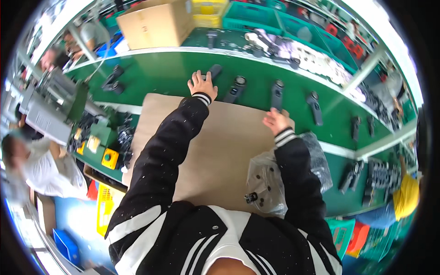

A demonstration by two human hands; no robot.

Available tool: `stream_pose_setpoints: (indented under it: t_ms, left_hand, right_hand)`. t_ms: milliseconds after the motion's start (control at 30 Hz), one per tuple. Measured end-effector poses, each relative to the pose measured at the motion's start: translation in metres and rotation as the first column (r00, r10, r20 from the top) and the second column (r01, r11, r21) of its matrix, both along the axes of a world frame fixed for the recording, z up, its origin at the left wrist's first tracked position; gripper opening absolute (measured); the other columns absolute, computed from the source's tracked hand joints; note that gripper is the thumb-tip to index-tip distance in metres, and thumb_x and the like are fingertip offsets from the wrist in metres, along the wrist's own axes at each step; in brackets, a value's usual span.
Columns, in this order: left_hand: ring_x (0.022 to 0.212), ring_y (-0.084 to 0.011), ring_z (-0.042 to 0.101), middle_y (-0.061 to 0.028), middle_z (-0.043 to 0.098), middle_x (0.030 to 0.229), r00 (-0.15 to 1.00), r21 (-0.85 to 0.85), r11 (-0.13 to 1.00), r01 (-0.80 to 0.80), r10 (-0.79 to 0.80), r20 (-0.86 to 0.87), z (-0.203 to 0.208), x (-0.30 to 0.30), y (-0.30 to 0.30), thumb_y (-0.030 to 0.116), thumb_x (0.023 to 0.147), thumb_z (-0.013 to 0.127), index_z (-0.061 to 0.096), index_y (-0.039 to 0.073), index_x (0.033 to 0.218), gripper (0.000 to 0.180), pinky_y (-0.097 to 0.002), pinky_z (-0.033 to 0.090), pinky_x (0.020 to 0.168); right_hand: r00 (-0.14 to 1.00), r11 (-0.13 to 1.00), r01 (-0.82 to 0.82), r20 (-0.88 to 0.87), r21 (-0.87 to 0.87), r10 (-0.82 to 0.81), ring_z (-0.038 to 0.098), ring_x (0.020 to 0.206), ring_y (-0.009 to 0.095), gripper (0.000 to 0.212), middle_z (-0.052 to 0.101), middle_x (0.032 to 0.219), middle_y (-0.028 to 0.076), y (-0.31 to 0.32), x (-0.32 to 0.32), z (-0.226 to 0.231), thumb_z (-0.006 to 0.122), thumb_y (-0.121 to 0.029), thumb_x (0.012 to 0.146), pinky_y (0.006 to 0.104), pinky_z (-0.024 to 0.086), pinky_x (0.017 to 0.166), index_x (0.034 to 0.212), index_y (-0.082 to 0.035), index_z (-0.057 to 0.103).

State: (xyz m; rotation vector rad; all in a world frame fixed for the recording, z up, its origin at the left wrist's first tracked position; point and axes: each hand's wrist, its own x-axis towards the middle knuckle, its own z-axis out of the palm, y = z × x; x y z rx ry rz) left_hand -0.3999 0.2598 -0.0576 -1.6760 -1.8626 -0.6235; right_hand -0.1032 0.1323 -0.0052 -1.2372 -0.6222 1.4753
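My left hand (201, 86) reaches over the green bench with its fingers spread. Its fingertips are at the lower end of a dark handheld device (214, 70), partly hidden behind them; whether they press on it I cannot tell. Farther right, my right hand (277, 122) has its fingers loosely extended at the near end of another upright-looking dark grey device with a round top (277, 94). Between the hands lies a similar device with a small screen (235, 89). A brown cardboard sheet (215, 151) spreads under my forearms.
Clear plastic bags (266, 183) with small dark parts lie beside my right forearm. More devices (315, 108) line the bench to the right. A cardboard box (156, 25) and green crates (252, 17) stand on the back shelf. A yellow button box (110, 158) sits left; other people are at both sides.
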Motion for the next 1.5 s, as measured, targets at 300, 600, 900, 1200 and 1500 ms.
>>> stream_pose_setpoints:
  t_ms: [300,600,900,1200,1500]
  left_hand:
    - [0.102,-0.0305,0.055,-0.0158,0.051,0.121,0.811,-0.409,0.873,0.264,0.028,0.585,0.013,-0.066,-0.001,0.025,0.072,0.07,0.042,0.02,0.129,0.063,-0.0394,0.045,0.086]
    - [0.098,-0.0273,0.054,-0.0096,0.051,0.114,0.713,-0.022,0.852,0.523,-0.423,0.559,0.064,-0.051,-0.129,-0.001,0.068,0.065,0.052,0.018,0.111,0.049,-0.0349,0.046,0.084]
    - [0.114,-0.0304,0.05,-0.0096,0.048,0.131,0.586,-0.33,0.506,0.797,-0.515,0.625,0.058,-0.046,-0.214,-0.007,0.068,0.06,0.056,0.015,0.12,0.056,-0.0389,0.043,0.095]
    - [0.102,-0.0351,0.055,-0.0099,0.06,0.115,0.922,-0.337,0.938,0.08,0.058,0.382,0.033,-0.21,-0.207,0.009,0.075,0.06,0.063,0.018,0.114,0.04,-0.0416,0.046,0.089]
    - [0.107,-0.0302,0.054,-0.0034,0.062,0.112,0.847,-0.607,0.649,-0.458,0.526,-0.077,0.019,-0.276,-0.204,0.027,0.078,0.057,0.064,0.024,0.105,0.028,-0.0461,0.041,0.09]
  right_hand:
    - [0.455,0.609,-0.764,0.49,-0.213,0.743,0.054,0.054,0.014,0.013,0.057,0.066,0.004,-0.109,0.027,0.066,0.055,-0.017,0.093,0.0258,0.046,0.053,0.1,-0.008,0.061]
    - [-0.04,0.557,-0.683,0.787,-0.471,0.616,0.059,0.063,0.028,0.025,0.058,0.066,0.007,-0.153,0.026,0.013,0.07,-0.028,0.079,0.0381,0.047,0.063,0.084,-0.009,0.055]
    - [0.001,0.665,-0.616,0.844,-0.422,0.537,0.059,0.065,0.03,0.033,0.059,0.069,0.008,-0.142,0.059,0.011,0.074,-0.031,0.073,0.0397,0.048,0.067,0.078,-0.008,0.05]
    - [-0.04,0.703,-0.599,0.891,-0.384,0.452,0.058,0.06,0.031,0.028,0.055,0.064,0.009,-0.147,0.038,0.002,0.071,-0.02,0.074,0.0395,0.046,0.059,0.089,-0.009,0.05]
    - [0.012,0.726,-0.644,0.946,-0.241,0.324,0.063,0.066,0.037,0.023,0.063,0.071,0.011,-0.156,0.008,-0.008,0.061,-0.02,0.082,0.0457,0.046,0.058,0.096,-0.014,0.045]
